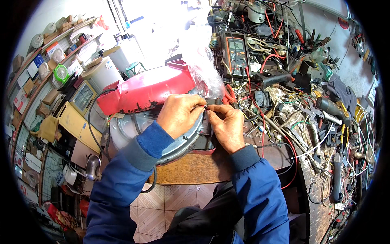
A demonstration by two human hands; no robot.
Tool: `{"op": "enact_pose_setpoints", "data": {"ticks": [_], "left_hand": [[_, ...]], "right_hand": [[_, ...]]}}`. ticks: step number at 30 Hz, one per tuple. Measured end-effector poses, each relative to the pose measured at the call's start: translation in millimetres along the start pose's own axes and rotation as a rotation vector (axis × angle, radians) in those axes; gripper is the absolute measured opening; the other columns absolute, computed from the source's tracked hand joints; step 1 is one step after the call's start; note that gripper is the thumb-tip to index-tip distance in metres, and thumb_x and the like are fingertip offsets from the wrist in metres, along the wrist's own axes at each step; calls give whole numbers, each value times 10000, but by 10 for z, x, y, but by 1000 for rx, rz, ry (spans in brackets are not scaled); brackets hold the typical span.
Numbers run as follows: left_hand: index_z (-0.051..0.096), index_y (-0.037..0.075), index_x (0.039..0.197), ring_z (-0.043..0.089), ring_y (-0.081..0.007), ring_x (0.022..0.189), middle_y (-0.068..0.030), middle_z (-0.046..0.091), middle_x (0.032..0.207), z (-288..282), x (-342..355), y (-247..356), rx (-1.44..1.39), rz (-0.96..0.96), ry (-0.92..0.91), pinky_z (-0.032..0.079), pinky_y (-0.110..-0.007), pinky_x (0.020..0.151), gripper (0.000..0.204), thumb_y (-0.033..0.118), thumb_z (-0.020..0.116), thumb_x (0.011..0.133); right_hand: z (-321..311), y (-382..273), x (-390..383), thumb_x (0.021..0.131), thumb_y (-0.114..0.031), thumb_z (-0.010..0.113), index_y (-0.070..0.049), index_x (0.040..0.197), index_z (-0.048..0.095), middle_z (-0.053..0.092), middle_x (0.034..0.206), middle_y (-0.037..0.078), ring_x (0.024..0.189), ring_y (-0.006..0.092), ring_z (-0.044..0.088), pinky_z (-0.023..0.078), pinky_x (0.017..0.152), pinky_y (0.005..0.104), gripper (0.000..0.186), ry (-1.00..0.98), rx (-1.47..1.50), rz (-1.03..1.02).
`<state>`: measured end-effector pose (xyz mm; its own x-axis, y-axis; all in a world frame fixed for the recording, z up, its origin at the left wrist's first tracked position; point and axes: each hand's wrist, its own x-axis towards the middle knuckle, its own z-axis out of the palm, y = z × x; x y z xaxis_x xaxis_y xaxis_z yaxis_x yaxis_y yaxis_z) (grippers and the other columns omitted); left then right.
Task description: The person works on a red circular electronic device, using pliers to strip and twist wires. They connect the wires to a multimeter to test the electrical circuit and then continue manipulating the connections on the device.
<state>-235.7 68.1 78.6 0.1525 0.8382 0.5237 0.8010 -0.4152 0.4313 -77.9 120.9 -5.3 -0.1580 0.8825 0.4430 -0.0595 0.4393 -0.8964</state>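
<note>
My left hand (181,114) and my right hand (226,125) meet fingertip to fingertip over the right side of an opened appliance. Both are closed in a pinch on something small and dark between them, too small to name. The appliance's red plastic shell (156,86), its lower edge chipped black, lies tilted behind my left hand. Below it sits a round grey base (124,132) with a shiny rim, partly hidden by my left hand and sleeve. A black cord (90,116) loops off the appliance's left side.
A multimeter (237,55) with red leads stands at the back. Tools, wires and scrap crowd the bench's right side. A clear plastic bag (202,61) hangs behind my hands. The wooden table's (191,168) front edge is near my lap. Loaded shelves (30,95) line the left wall.
</note>
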Motion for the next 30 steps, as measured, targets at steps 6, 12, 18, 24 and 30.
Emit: {"op": "enact_pose_setpoints", "data": {"ticks": [6, 12, 18, 24, 30], "left_hand": [[750, -50, 1033, 735, -124, 729, -124, 764, 831, 5, 1, -8, -9, -24, -1, 578, -278, 649, 135, 12, 734, 914], [751, -51, 1036, 737, -129, 734, -130, 760, 835, -1, 4, 7, -8, -18, -9, 581, -284, 655, 142, 12, 731, 910], [755, -44, 1034, 739, -152, 746, -146, 756, 845, -15, 8, 16, 27, 10, -7, 583, -298, 674, 151, 8, 727, 895], [755, -46, 1037, 738, -161, 750, -154, 755, 851, -16, 1, 12, 26, 14, -3, 581, -302, 678, 153, 6, 721, 897], [755, -48, 1036, 724, -165, 727, -159, 749, 857, -20, -5, 2, -4, 2, -19, 573, -310, 660, 147, 2, 720, 901]], "right_hand": [[-12, -43, -5, 877, -104, 765, 25, 1019, 788, 756, 908, 177, 827, 251, 748, 573, 780, 348, 193, -11, 0, 21], [-9, -11, 0, 882, -106, 764, 27, 1026, 787, 755, 905, 179, 819, 249, 748, 573, 774, 348, 198, -14, -1, 9], [-5, 2, -1, 882, -101, 766, 29, 1025, 785, 750, 895, 180, 811, 251, 744, 571, 768, 350, 194, -7, 12, 1], [-1, 17, -2, 878, -99, 773, 21, 1020, 788, 746, 881, 174, 804, 246, 740, 568, 758, 349, 187, 6, -9, -12], [-3, -18, -9, 864, -88, 774, 14, 1006, 789, 750, 900, 181, 831, 283, 746, 571, 784, 365, 175, 9, -35, -29]]}}
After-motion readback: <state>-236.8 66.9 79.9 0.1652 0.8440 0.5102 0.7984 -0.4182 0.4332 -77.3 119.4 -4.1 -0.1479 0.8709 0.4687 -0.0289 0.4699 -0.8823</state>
